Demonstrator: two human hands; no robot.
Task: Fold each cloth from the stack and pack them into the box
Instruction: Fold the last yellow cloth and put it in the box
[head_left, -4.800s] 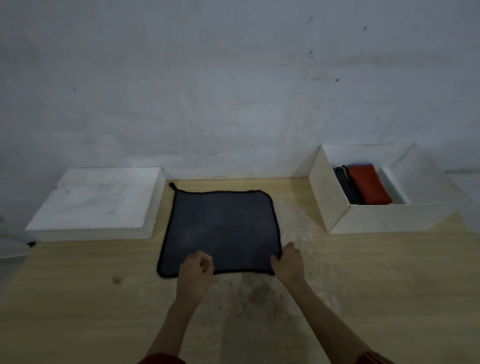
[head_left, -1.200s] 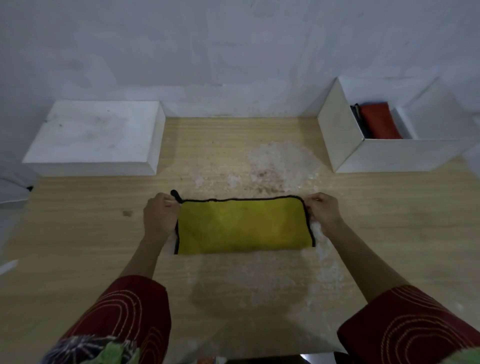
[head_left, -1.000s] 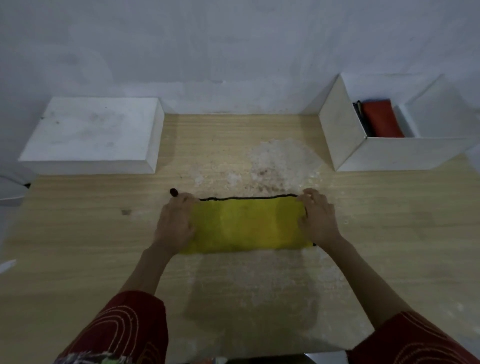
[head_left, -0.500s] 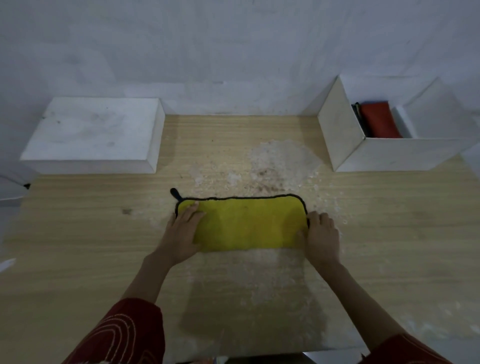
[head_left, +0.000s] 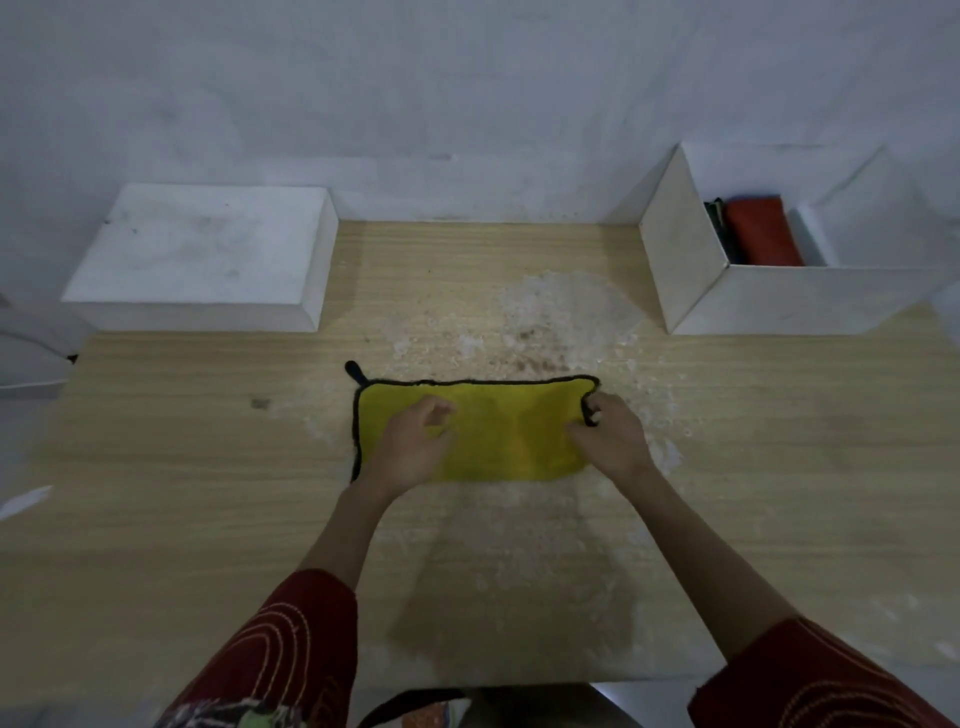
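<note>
A yellow cloth with black trim lies folded in half as a wide strip on the wooden table; a small black loop sticks out at its far left corner. My left hand rests on the cloth's left part with loosely curled fingers. My right hand pinches the cloth's right edge, black trim between thumb and fingers. The open white box stands at the back right, holding a folded red cloth and a dark one beside it.
A closed white box stands at the back left against the wall. A worn pale patch marks the table behind the cloth. The table's near edge runs just above my red sleeves.
The grey cloth was folded in half, its yellow side outward. In the last half second my left hand slid inward over it and my right hand took hold of the right edge.
</note>
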